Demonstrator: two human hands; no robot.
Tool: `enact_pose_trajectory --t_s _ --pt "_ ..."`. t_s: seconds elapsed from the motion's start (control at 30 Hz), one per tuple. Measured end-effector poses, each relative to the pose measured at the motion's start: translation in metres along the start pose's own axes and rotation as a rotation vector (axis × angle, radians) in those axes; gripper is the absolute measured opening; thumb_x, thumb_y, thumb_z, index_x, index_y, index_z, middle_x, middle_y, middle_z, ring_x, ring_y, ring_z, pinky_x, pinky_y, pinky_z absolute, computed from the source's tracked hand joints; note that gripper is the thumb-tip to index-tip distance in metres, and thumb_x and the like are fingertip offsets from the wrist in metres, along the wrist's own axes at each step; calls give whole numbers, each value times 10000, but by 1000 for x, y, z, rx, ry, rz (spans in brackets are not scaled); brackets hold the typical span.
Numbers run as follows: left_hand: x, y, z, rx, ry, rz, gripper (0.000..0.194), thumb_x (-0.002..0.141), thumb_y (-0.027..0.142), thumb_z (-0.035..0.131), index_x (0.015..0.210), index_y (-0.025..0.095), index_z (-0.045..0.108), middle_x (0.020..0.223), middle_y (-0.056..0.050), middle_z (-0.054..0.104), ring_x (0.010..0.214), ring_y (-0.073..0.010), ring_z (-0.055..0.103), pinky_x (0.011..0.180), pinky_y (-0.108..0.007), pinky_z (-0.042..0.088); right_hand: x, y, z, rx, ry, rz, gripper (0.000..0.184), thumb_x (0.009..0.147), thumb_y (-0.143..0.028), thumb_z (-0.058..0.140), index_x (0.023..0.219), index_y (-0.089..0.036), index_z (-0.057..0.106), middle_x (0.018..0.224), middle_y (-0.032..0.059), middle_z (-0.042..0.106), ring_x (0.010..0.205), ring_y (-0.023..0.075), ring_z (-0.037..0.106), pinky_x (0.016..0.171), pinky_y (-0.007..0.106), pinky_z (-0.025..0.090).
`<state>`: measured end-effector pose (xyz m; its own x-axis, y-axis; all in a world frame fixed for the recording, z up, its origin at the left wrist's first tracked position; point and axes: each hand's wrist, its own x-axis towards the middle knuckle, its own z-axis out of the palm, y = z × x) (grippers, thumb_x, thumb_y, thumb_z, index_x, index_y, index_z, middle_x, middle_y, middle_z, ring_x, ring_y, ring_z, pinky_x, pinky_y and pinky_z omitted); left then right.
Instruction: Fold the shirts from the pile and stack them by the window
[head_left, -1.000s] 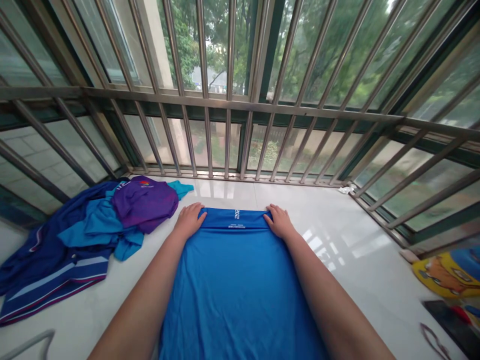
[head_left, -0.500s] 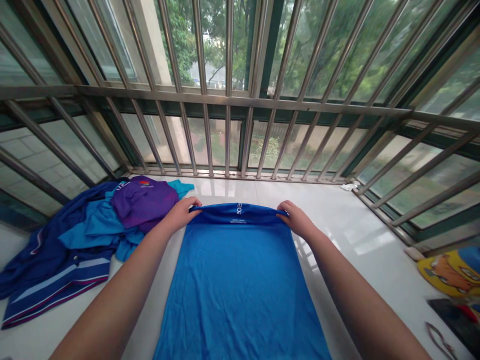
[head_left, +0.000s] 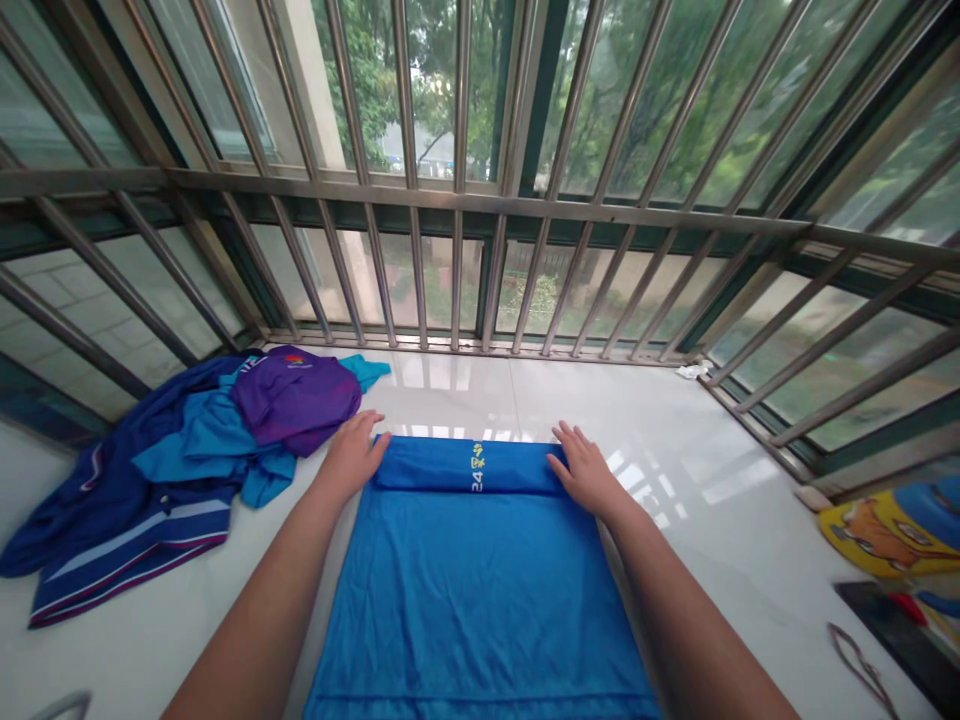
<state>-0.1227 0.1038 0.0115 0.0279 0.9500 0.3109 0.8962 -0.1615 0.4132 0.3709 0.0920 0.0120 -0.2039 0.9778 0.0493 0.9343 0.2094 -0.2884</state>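
Observation:
A bright blue garment (head_left: 472,580) lies flat on the white glossy floor (head_left: 675,520) in front of me. Its far end is turned over into a thick roll (head_left: 469,466) that shows yellow print. My left hand (head_left: 351,455) rests at the left end of that roll, fingers stretched forward and flat. My right hand (head_left: 585,470) lies at the right end, fingers spread too. Neither hand grips the cloth.
A heap of clothes, purple (head_left: 296,395), teal and navy with stripes (head_left: 112,520), lies at the left. Metal window bars (head_left: 465,210) fence the far side and both flanks. At the right edge sit a yellow printed item (head_left: 885,530), a dark object and a thin loop (head_left: 855,660).
Earlier both hands pinched the far edge of the blue garment and lifted it. That edge has now been rolled toward me, and the hands lie open at the ends of the roll.

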Motion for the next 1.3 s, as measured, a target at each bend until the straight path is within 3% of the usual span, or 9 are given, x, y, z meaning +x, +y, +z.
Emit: enact_pose_trajectory --t_s 0.17,0.33,0.47,0.57,0.67,0.87,1.0,1.13,1.3 --pt "21 4 33 116 -16 -159 529 1029 545 538 1411 204 669 1617 -201 585 1525 -405 508 1275 -618 365 31 -16 12 -91 -66 99 659 1139 -542 315 1729 -255 374 1811 73 295 1694 351 206 1341 696 143" --pt "32 -11 34 -91 101 -167 506 981 581 543 1259 197 720 1418 -185 714 1383 -376 624 1217 -532 457 45 2 13 153 9 84 696 1095 -651 366 1663 -267 488 1778 88 380 1693 360 210 1348 698 78" --pt "32 -29 22 -413 198 -236 471 975 593 503 1105 224 766 1232 -126 782 1220 -313 703 1109 -454 532 45 36 6 870 290 129 660 1037 -754 416 1471 -310 640 1613 108 602 1570 317 473 1304 597 349" --pt "33 -39 14 -741 325 -421 457 879 641 625 977 215 759 1016 -88 789 940 -246 726 841 -356 590 44 56 -2 1406 389 237 539 941 -753 623 1258 -326 717 1292 79 771 1157 273 749 1037 491 617" --pt "36 -43 8 -1099 448 -563 435 759 601 752 911 195 709 759 -14 685 633 -136 591 567 -229 454 47 61 -7 1584 357 335 467 854 -662 790 1130 -287 747 986 37 771 767 175 713 704 316 638" --pt "35 -38 1 -1088 275 -600 473 714 580 829 952 187 717 620 50 582 472 -82 395 451 -209 237 51 53 -4 1357 348 414 450 819 -593 843 1073 -233 755 843 2 703 543 91 514 456 211 419" --pt "36 -34 5 -746 98 -471 583 751 691 767 1020 174 777 690 0 666 583 -146 555 551 -262 401 51 52 -4 961 175 359 481 871 -630 781 1166 -250 774 930 40 763 603 140 600 528 272 494" --pt "39 -29 12 -359 -55 -252 667 767 739 730 1157 205 810 936 -51 748 776 -218 670 740 -335 521 52 51 -13 521 72 163 435 851 -566 803 1181 -283 805 1132 82 801 767 213 694 735 367 595" --pt "40 -30 15 -197 -100 -86 528 793 715 741 1053 262 824 1086 -67 727 921 -254 695 825 -358 542 51 44 -25 365 -87 111 418 829 -465 805 1203 -278 801 1073 75 804 856 260 714 799 388 570"
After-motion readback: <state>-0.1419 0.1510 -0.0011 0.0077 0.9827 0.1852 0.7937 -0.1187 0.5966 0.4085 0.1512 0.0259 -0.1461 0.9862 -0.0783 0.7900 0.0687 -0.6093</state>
